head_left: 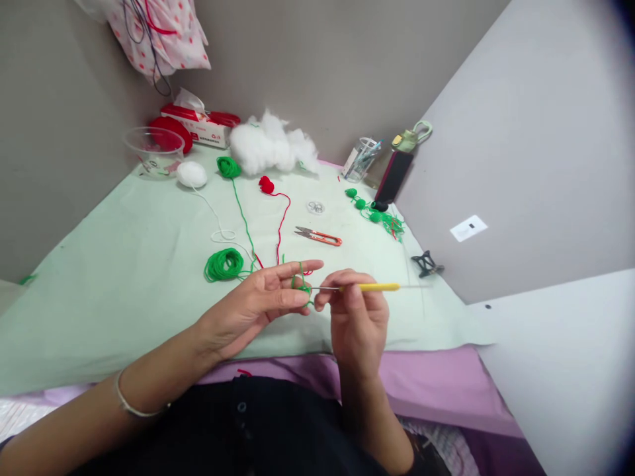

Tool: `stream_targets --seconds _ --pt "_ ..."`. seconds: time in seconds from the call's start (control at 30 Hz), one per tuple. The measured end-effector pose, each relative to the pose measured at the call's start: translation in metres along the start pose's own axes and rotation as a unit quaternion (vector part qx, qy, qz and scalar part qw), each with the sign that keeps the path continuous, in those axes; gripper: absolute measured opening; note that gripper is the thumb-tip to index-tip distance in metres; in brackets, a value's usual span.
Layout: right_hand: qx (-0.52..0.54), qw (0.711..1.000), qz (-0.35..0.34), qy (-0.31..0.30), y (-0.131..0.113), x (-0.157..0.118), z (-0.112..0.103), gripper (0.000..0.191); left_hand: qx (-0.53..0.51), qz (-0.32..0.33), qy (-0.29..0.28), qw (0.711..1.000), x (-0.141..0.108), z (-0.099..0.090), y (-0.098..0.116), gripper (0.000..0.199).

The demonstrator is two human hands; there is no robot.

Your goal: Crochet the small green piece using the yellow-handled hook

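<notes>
My left hand [268, 294] pinches a small loop of green yarn [303, 289] between thumb and fingers, its index finger stretched out with the strand over it. In my right hand [358, 311] is a crochet hook [380, 287] with a yellow handle, gripped like a pen. The hook's metal shaft points left and its tip meets the green loop. Just left of my left hand lies a coil of green yarn [224, 264]. A green strand runs back to a green ball [228, 167]. Orange-handled thread snips [320, 236] lie beyond my hands.
Along the back are a clear tub [156, 165], a tissue box [198, 127], white stuffing [270, 145], a white yarn ball [192, 174] and red yarn [266, 185]. To the right stand a pen cup [361, 160], a phone [394, 177], green crocheted pieces [376, 216] and a black stand [426, 264].
</notes>
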State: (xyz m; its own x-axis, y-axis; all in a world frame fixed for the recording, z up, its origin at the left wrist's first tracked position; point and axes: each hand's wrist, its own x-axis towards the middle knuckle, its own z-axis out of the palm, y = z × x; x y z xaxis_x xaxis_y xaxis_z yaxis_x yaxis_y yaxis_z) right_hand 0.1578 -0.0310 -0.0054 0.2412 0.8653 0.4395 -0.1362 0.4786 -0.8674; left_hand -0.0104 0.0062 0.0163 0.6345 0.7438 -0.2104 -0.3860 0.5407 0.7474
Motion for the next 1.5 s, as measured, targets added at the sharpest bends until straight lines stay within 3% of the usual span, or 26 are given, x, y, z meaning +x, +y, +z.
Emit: stream_targets --seconds 0.17,0.33,0.47,0.53,0.63,0.73,0.83,0.93,1.0,1.07,1.13,1.23,1.37,1.5 --pt "0.014 0.999 0.048 -0.008 -0.001 0.004 -0.004 0.021 -0.011 0.004 -0.019 1.000 0.002 -0.002 -0.002 0.044" --pt "-0.105 0.991 -0.082 -0.012 0.002 -0.006 0.006 0.015 0.039 0.102 0.030 0.994 0.004 0.002 -0.014 0.040" --pt "-0.173 0.977 -0.121 -0.005 0.007 -0.012 0.012 0.023 0.053 0.136 0.070 0.987 0.006 0.006 -0.019 0.040" --pt "-0.245 0.953 -0.178 0.000 0.011 -0.014 0.011 0.028 0.019 0.135 0.086 0.987 0.007 0.008 -0.019 0.041" --pt "-0.331 0.901 -0.281 0.021 0.013 -0.014 0.007 0.038 -0.052 0.074 0.078 0.993 0.008 0.009 -0.015 0.039" --pt "-0.260 0.947 -0.184 0.027 0.008 -0.009 0.003 0.029 -0.080 0.025 0.066 0.994 0.009 0.008 -0.010 0.034" --pt "-0.163 0.980 -0.112 0.031 0.006 -0.005 0.006 0.024 -0.046 0.089 0.091 0.991 0.009 0.009 -0.009 0.042" --pt "-0.254 0.951 -0.174 0.031 0.010 -0.005 0.012 0.024 -0.020 0.137 0.100 0.985 0.010 0.011 -0.012 0.052" --pt "-0.298 0.920 -0.249 0.054 0.013 -0.006 0.013 0.027 -0.048 0.089 0.084 0.991 0.010 0.010 -0.013 0.045" --pt "-0.244 0.948 -0.197 0.055 0.013 -0.006 0.010 0.025 -0.075 0.037 0.073 0.994 0.010 0.007 -0.010 0.036" --pt "-0.138 0.982 -0.111 0.064 0.009 -0.004 0.008 0.021 -0.072 0.045 0.079 0.993 0.009 0.005 -0.006 0.033" --pt "-0.044 0.998 -0.023 0.043 0.004 0.001 0.009 0.016 -0.012 0.085 0.076 0.993 0.008 0.005 -0.003 0.028" --pt "-0.069 0.998 0.006 -0.001 0.001 0.012 0.012 0.012 0.023 0.104 0.063 0.992 0.011 0.008 -0.001 0.013" --pt "-0.132 0.989 0.014 -0.068 -0.002 0.031 0.004 0.021 0.012 0.104 0.048 0.993 0.022 0.005 0.011 0.019"
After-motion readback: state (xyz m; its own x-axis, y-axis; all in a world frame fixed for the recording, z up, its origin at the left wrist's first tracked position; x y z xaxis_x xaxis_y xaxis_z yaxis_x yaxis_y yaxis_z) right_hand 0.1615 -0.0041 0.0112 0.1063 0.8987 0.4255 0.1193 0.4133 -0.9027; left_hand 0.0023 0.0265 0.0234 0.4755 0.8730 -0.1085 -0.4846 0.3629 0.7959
